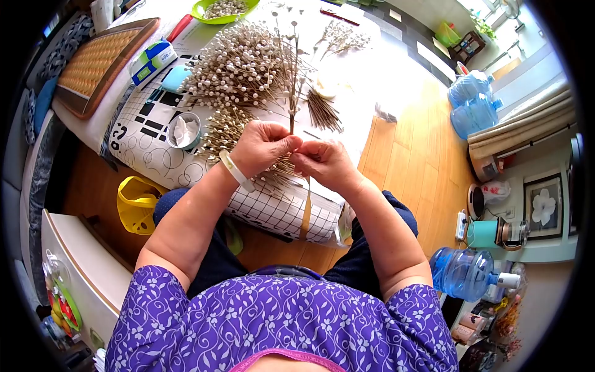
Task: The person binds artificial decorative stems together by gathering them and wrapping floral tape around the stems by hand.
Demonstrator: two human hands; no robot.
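Near the middle of the head view, my left hand (263, 147) pinches the lower end of a thin upright spray of bead-tipped stems (294, 84). My right hand (326, 162) is closed beside it, fingertips almost touching those of the left. From the right fingers a narrow brown strip of tape (307, 211) hangs down past the table edge. Behind the hands lies a big heap of white-beaded stems (238, 65). A smaller bunch with cream tips (223, 133) lies by my left wrist. The exact point where tape meets stems is hidden by my fingers.
A covered table (161, 164) carries a tub with white tissue (185, 131), a tissue pack (152, 62), a green bowl of beads (220, 11) and a bundle of brown sticks (324, 111). A yellow basket (137, 204) stands low left. Water bottles (474, 108) stand right.
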